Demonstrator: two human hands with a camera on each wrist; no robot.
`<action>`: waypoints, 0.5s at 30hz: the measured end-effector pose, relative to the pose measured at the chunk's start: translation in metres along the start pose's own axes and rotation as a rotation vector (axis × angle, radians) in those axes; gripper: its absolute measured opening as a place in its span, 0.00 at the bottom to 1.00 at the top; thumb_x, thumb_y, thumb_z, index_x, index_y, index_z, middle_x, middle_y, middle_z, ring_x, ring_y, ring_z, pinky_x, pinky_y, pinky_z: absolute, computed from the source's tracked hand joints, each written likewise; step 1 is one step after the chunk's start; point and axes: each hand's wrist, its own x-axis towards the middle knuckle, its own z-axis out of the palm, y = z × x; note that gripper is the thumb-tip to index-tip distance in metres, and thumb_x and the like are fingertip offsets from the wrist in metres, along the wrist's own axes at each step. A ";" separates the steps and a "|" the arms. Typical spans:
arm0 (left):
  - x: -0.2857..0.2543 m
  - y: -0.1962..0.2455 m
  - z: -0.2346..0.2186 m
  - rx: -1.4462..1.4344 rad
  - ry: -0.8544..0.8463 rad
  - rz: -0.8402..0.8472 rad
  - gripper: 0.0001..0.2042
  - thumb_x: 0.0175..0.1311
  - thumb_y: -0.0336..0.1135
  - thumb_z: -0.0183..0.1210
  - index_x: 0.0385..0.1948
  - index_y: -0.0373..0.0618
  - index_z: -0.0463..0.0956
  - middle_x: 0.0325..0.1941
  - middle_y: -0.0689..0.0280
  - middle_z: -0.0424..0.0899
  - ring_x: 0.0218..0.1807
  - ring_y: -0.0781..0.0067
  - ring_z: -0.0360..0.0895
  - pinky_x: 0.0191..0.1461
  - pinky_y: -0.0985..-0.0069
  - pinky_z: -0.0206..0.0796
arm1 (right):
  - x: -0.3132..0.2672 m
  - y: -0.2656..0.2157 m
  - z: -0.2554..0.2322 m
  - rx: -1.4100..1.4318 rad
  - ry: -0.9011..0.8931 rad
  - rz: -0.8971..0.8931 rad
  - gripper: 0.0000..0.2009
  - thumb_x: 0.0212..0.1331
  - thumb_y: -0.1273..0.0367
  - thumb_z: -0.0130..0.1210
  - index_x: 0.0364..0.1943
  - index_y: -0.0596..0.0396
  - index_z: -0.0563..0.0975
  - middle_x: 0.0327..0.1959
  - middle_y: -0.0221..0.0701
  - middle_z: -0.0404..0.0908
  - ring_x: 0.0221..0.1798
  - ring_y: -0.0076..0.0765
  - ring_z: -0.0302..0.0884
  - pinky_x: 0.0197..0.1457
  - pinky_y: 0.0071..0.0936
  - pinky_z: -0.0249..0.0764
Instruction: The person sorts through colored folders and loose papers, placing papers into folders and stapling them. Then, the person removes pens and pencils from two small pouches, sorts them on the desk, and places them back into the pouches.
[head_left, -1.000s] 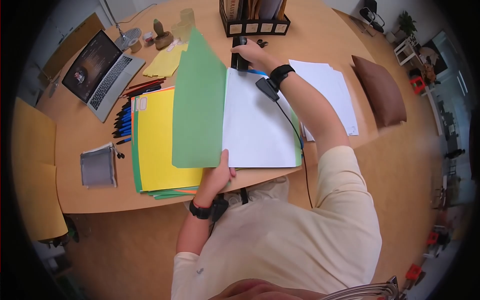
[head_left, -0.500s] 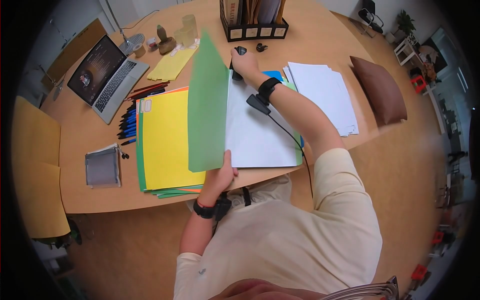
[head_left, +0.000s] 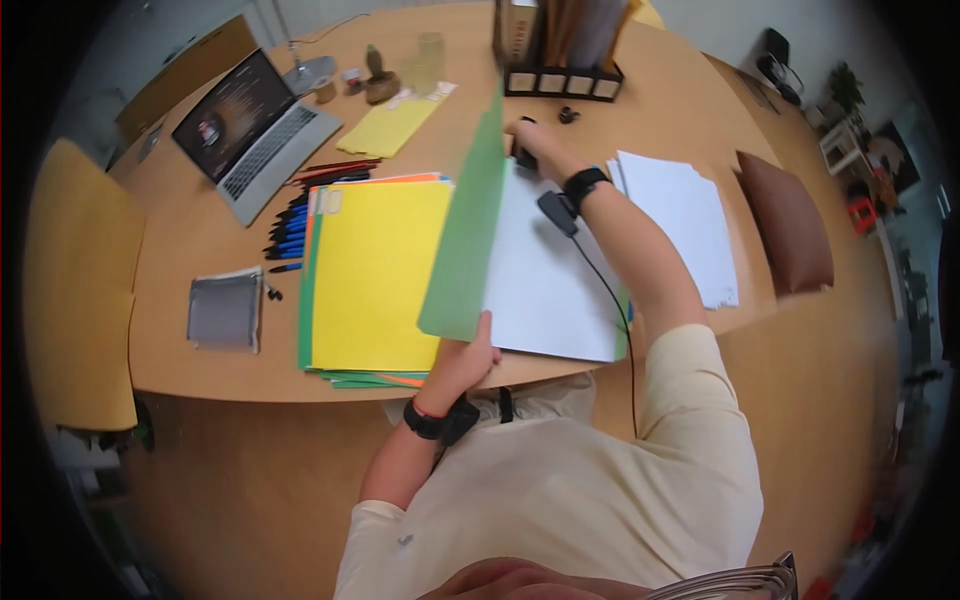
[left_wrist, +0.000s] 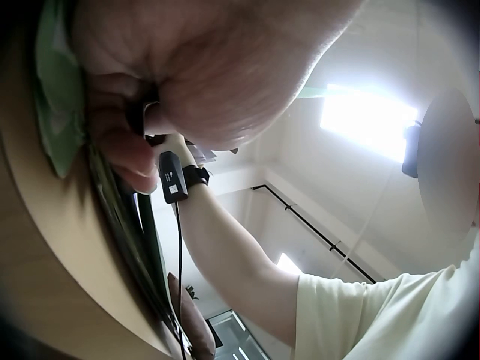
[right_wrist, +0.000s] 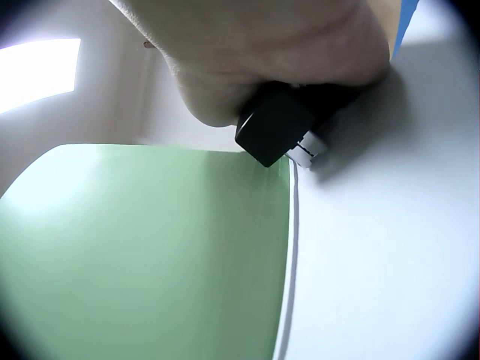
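Observation:
A green folder (head_left: 465, 245) lies open at the front of the table, its cover raised on the left. White sheets (head_left: 555, 290) lie inside against the fold. My left hand (head_left: 465, 362) pinches the folder's lower end at the fold, thumb on top and fingers underneath. Near the upper end of the fold, my right hand (head_left: 543, 145) grips a black stapler (head_left: 525, 155). The right wrist view shows the stapler's metal end (right_wrist: 304, 154) at the left edge of the sheets, right beside the crease.
Left of the folder is a stack of coloured folders, yellow (head_left: 375, 270) on top, with pens (head_left: 288, 235) beside it. A laptop (head_left: 260, 140), mesh pouch (head_left: 225, 312) and yellow slips (head_left: 405, 120) lie farther left. More sheets (head_left: 680, 225), a brown cushion (head_left: 787, 225) and a black file rack (head_left: 562, 82) surround the right side.
My right hand has brought the stapler from beyond the folder's top edge down onto the upper fold. The green cover stands steeper. My left hand keeps its hold; the head view has shifted.

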 end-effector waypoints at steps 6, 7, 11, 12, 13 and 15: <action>-0.001 0.000 0.000 -0.076 0.011 0.017 0.16 0.84 0.39 0.51 0.43 0.30 0.75 0.27 0.61 0.81 0.24 0.72 0.82 0.27 0.70 0.73 | 0.033 0.009 -0.020 -0.401 0.163 -0.144 0.18 0.55 0.64 0.67 0.42 0.68 0.87 0.39 0.43 0.90 0.40 0.42 0.87 0.45 0.39 0.78; -0.001 0.000 0.000 -0.073 0.011 0.021 0.16 0.84 0.39 0.51 0.44 0.30 0.75 0.26 0.61 0.81 0.24 0.72 0.82 0.27 0.70 0.73 | 0.037 0.010 -0.022 -0.477 0.149 -0.162 0.19 0.56 0.63 0.66 0.45 0.67 0.87 0.44 0.47 0.89 0.46 0.47 0.87 0.50 0.39 0.79; -0.002 0.003 0.000 -0.035 -0.007 0.026 0.16 0.84 0.40 0.50 0.44 0.30 0.75 0.25 0.61 0.81 0.23 0.72 0.81 0.28 0.70 0.73 | 0.037 0.008 -0.029 -0.695 0.148 -0.276 0.20 0.58 0.61 0.66 0.50 0.60 0.89 0.51 0.54 0.89 0.56 0.59 0.88 0.60 0.42 0.82; -0.002 0.003 0.000 -0.034 -0.005 0.026 0.17 0.84 0.40 0.50 0.44 0.30 0.75 0.24 0.61 0.81 0.23 0.72 0.81 0.28 0.70 0.73 | 0.033 0.007 -0.029 -0.727 0.158 -0.316 0.19 0.58 0.61 0.67 0.50 0.57 0.89 0.50 0.53 0.89 0.55 0.60 0.88 0.60 0.43 0.82; -0.002 0.003 0.000 -0.032 -0.002 0.025 0.17 0.84 0.40 0.50 0.44 0.30 0.75 0.24 0.61 0.81 0.23 0.72 0.81 0.28 0.69 0.73 | 0.034 0.008 -0.029 -0.717 0.162 -0.342 0.20 0.57 0.61 0.68 0.51 0.56 0.89 0.50 0.52 0.90 0.54 0.57 0.89 0.60 0.42 0.82; -0.002 0.001 0.000 -0.021 -0.004 0.020 0.17 0.84 0.40 0.50 0.44 0.31 0.75 0.23 0.61 0.81 0.22 0.72 0.80 0.28 0.70 0.73 | 0.037 0.011 -0.032 -0.696 0.177 -0.391 0.22 0.55 0.60 0.71 0.54 0.54 0.89 0.50 0.49 0.91 0.53 0.53 0.90 0.59 0.40 0.83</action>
